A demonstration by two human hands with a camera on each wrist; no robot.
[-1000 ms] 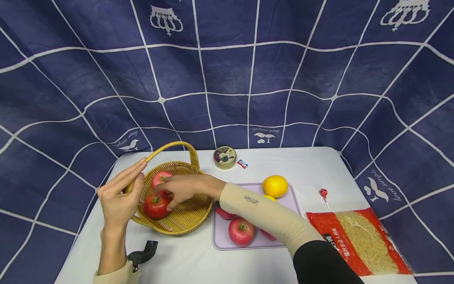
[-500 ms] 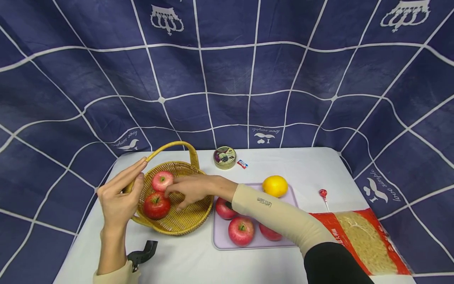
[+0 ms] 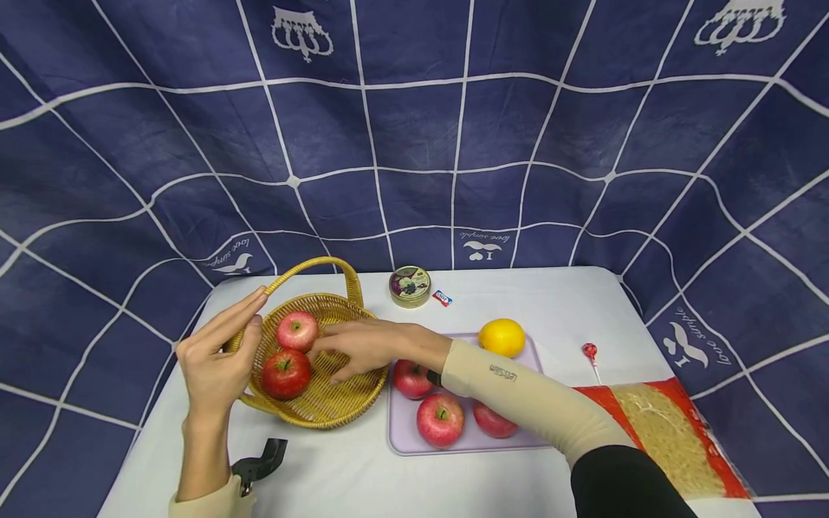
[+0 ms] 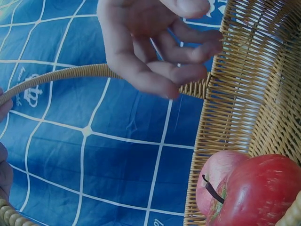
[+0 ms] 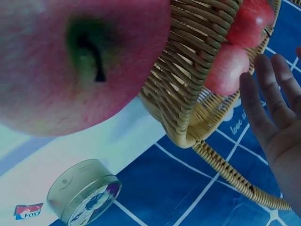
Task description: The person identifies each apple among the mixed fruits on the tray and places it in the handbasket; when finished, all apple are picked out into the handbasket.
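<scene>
My left hand grips the handle of a yellow wicker basket on its left side. Inside the basket lie a deep red apple and a lighter pink apple, side by side. Over the basket's right half hovers my right hand, with loosely bent fingers and nothing in them. Its fingertips are just right of the two apples. The right wrist view shows this hand with fingers apart; the left wrist view shows it above the basket wall.
Right of the basket, a lilac tray bears three visible apples and a lemon, partly under my right forearm. Behind stand a round tin and small wrapper. Far right: a lollipop and red-edged bag.
My right hand has left the red apple and drawn back to the right, its fingers loosened. Both basket apples now show fully. The left hand stays on the handle.
</scene>
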